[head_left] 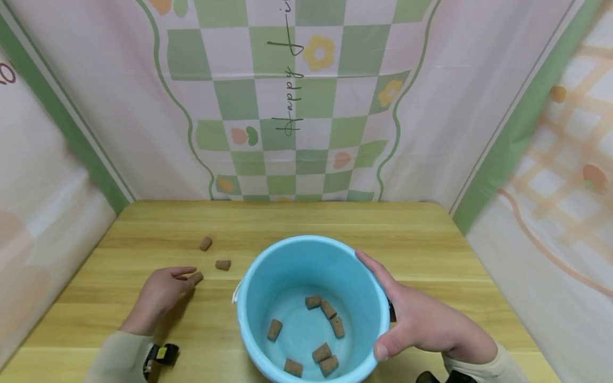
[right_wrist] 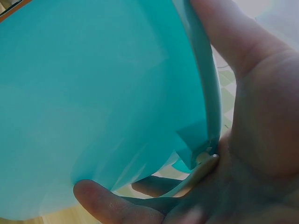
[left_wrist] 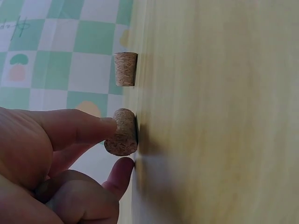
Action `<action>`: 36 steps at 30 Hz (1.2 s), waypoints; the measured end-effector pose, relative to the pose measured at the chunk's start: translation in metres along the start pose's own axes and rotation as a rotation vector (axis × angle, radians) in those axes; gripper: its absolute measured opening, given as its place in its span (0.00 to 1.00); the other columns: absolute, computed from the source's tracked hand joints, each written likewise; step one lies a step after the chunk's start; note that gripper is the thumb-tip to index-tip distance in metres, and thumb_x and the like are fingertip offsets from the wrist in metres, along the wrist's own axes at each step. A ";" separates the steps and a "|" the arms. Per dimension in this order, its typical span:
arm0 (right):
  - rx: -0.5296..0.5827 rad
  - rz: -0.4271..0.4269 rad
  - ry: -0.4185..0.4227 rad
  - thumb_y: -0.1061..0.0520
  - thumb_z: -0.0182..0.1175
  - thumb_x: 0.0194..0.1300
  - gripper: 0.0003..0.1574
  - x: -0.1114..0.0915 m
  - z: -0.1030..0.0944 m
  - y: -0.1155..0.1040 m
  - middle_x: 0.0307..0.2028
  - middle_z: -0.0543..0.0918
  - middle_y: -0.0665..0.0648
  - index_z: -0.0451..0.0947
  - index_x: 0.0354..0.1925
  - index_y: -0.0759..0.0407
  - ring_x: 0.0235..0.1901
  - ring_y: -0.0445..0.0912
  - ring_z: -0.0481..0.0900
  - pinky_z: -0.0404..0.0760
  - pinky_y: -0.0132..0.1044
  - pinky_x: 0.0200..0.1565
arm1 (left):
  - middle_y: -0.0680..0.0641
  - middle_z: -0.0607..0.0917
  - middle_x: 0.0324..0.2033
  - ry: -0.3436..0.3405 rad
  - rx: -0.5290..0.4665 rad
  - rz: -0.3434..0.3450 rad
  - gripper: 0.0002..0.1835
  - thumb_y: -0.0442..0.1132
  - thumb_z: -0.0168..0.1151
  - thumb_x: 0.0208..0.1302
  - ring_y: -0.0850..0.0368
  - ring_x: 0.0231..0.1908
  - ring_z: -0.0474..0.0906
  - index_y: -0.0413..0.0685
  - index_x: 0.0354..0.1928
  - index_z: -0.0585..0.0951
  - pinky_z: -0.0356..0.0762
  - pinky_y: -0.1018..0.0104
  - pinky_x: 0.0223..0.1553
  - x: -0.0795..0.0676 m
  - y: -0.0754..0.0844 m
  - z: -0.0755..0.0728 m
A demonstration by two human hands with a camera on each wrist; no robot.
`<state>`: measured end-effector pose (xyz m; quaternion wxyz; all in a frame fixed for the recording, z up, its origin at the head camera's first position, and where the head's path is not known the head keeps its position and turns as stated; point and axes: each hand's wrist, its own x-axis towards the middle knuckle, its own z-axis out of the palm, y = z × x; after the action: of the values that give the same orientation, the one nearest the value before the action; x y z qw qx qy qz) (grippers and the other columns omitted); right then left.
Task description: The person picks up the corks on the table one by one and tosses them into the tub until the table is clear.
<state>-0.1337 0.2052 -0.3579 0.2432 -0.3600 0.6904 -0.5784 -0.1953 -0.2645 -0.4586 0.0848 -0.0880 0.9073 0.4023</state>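
My left hand (head_left: 165, 290) is low over the left of the table, its fingers around a small brown cork stopper (left_wrist: 122, 140). In the left wrist view the thumb touches the cork's side, while another fingertip stays a little apart from it. Two more corks lie just beyond that hand, one nearer the bucket (head_left: 223, 265) and one farther back (head_left: 206, 243). My right hand (head_left: 426, 322) grips the right side of a light blue bucket (head_left: 249, 314), thumb at the rim and fingers spread against the outer wall. Several corks (head_left: 328, 309) lie scattered on the bucket's floor.
The wooden table (head_left: 407, 229) carries the bucket near its front middle. A white handle (head_left: 236, 292) shows at the bucket's left side. Patterned curtains (head_left: 119, 80) enclose the table at the back and both sides.
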 end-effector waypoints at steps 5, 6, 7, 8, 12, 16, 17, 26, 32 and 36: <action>-0.001 -0.006 -0.001 0.57 0.74 0.47 0.76 0.000 0.001 0.000 0.64 0.59 0.65 0.26 0.72 0.43 0.55 0.62 0.68 0.76 0.49 0.47 | 0.39 0.77 0.53 0.022 0.061 0.026 0.27 0.58 0.61 0.59 0.35 0.56 0.67 0.48 0.53 0.80 0.60 0.39 0.54 0.001 -0.001 0.003; -0.003 -0.005 0.000 0.57 0.74 0.47 0.76 0.000 0.001 0.000 0.64 0.58 0.65 0.26 0.72 0.43 0.55 0.62 0.68 0.76 0.49 0.47 | 0.39 0.78 0.53 0.026 0.070 0.030 0.25 0.57 0.61 0.60 0.36 0.56 0.67 0.48 0.52 0.81 0.60 0.39 0.54 0.001 -0.001 0.003; -0.008 -0.003 0.000 0.57 0.74 0.47 0.76 -0.001 0.001 0.000 0.64 0.58 0.66 0.26 0.72 0.43 0.55 0.61 0.69 0.76 0.48 0.47 | 0.39 0.78 0.53 0.029 0.078 0.035 0.24 0.56 0.61 0.60 0.36 0.56 0.67 0.49 0.51 0.82 0.60 0.39 0.54 0.001 -0.002 0.004; -0.010 0.001 0.002 0.57 0.74 0.47 0.76 -0.001 0.001 0.000 0.64 0.58 0.66 0.26 0.72 0.43 0.55 0.61 0.69 0.76 0.48 0.47 | 0.39 0.78 0.52 0.033 0.085 0.041 0.22 0.55 0.61 0.60 0.36 0.56 0.67 0.49 0.50 0.82 0.60 0.39 0.54 0.002 -0.002 0.004; -0.015 0.012 0.001 0.56 0.74 0.48 0.76 -0.001 0.000 -0.001 0.64 0.57 0.68 0.25 0.72 0.42 0.54 0.61 0.69 0.76 0.48 0.46 | 0.39 0.78 0.53 0.031 0.094 0.043 0.20 0.54 0.60 0.61 0.36 0.56 0.67 0.49 0.49 0.83 0.60 0.40 0.54 0.002 -0.002 0.005; -0.005 0.010 -0.001 0.57 0.74 0.48 0.76 -0.001 0.000 0.000 0.64 0.58 0.66 0.25 0.72 0.42 0.55 0.61 0.69 0.76 0.48 0.46 | 0.38 0.76 0.55 0.016 0.085 0.029 0.21 0.54 0.60 0.62 0.35 0.58 0.65 0.50 0.49 0.83 0.59 0.39 0.55 0.002 -0.001 0.004; -0.002 0.006 -0.001 0.57 0.74 0.48 0.76 -0.001 0.001 0.000 0.64 0.58 0.66 0.26 0.72 0.42 0.55 0.61 0.68 0.76 0.48 0.46 | 0.37 0.75 0.55 0.010 0.082 0.026 0.21 0.55 0.60 0.62 0.36 0.57 0.66 0.49 0.50 0.83 0.60 0.39 0.54 0.002 -0.001 0.003; 0.016 0.014 0.006 0.60 0.74 0.47 0.76 -0.001 0.001 0.000 0.64 0.58 0.66 0.26 0.72 0.41 0.55 0.63 0.68 0.76 0.49 0.46 | 0.42 0.76 0.54 -0.043 -0.196 -0.089 0.26 0.56 0.65 0.56 0.48 0.34 0.74 0.50 0.54 0.80 0.72 0.54 0.35 0.006 -0.005 0.000; 0.005 0.024 0.004 0.60 0.73 0.47 0.76 -0.001 0.000 -0.001 0.64 0.56 0.69 0.26 0.72 0.41 0.55 0.63 0.68 0.76 0.49 0.46 | 0.45 0.79 0.46 -0.068 -0.300 -0.106 0.26 0.51 0.64 0.59 0.60 0.17 0.64 0.46 0.57 0.77 0.69 0.64 0.22 0.004 -0.004 -0.006; -0.007 0.030 0.006 0.59 0.73 0.48 0.76 -0.001 0.000 -0.001 0.64 0.56 0.68 0.26 0.72 0.41 0.55 0.64 0.67 0.76 0.48 0.46 | 0.46 0.80 0.43 -0.077 -0.343 -0.123 0.25 0.48 0.63 0.61 0.62 0.16 0.63 0.47 0.58 0.76 0.68 0.65 0.20 0.002 -0.002 -0.010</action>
<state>-0.1328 0.2058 -0.3569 0.2488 -0.3486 0.6985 -0.5734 -0.1981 -0.2731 -0.4538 0.1276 -0.1411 0.8144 0.5482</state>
